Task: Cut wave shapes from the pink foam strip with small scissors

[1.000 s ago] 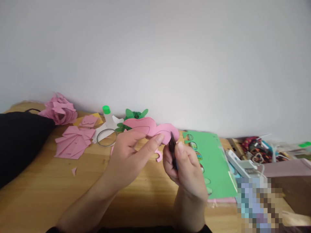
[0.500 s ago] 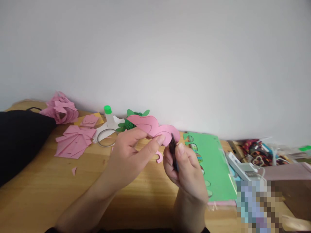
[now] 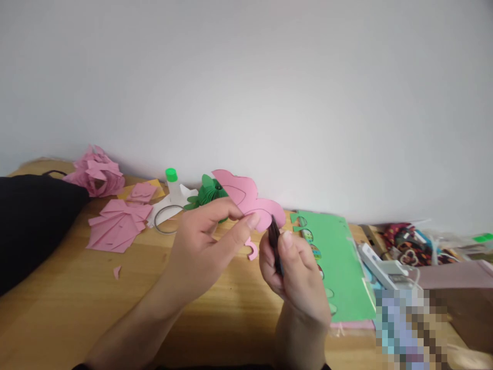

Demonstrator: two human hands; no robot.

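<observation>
My left hand [image 3: 204, 246] pinches a pink paper cut-out [image 3: 246, 198] with curved pencil lines, holding it up over the wooden table [image 3: 115, 308]. My right hand [image 3: 296, 275] is closed round a small pair of dark scissors [image 3: 274, 239], whose tip meets the cut-out's lower right edge. A small curled pink offcut [image 3: 252, 249] lies on the table just below the paper.
Pink paper scraps [image 3: 117, 223], a crumpled pink paper flower [image 3: 95, 171], a green-capped glue bottle [image 3: 172, 185], a metal ring [image 3: 166, 220] and a green paper piece [image 3: 210, 192] lie at the back. A green sheet [image 3: 339, 257] lies right; a black bag [image 3: 31, 221] left.
My left hand has turned the pink cut-out so its left end rises and tilts more upright. The scissors stay at its lower right edge.
</observation>
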